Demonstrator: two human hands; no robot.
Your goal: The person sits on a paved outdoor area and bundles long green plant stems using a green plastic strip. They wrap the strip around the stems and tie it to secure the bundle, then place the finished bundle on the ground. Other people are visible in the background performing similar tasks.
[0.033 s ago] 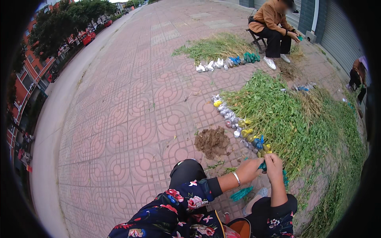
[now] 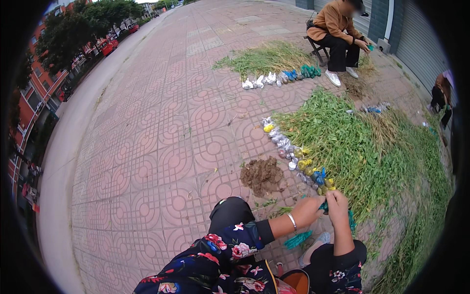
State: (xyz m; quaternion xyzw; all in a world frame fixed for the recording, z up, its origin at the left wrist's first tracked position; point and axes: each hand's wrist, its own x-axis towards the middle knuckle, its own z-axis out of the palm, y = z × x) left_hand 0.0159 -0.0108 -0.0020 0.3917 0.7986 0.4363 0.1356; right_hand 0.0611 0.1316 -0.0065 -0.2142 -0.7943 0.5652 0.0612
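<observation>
While the left hand [image 2: 307,210], a shiny silver bangle [image 2: 292,221] on its wrist, is just beside the right hand [image 2: 338,206], both pinch a dark-green, thin plastic bag [image 2: 323,206] between them. It is near the close end of a row of knotted white, yellow and blue plastic bundles [image 2: 293,165], which edges a heap of leafy green stalks [image 2: 338,137]. Crumbly brown soil [image 2: 261,177] lies on pink patterned paving [image 2: 166,161].

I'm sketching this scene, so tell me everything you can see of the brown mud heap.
The mud is a low brown heap, lumpy, damp and clayey by its look, with a ragged edge. Small crumbs lie at its lower right. It rests on the pink paving, left of the bags and beyond the left knee. Neither the left hand nor the right hand touches it.
</observation>
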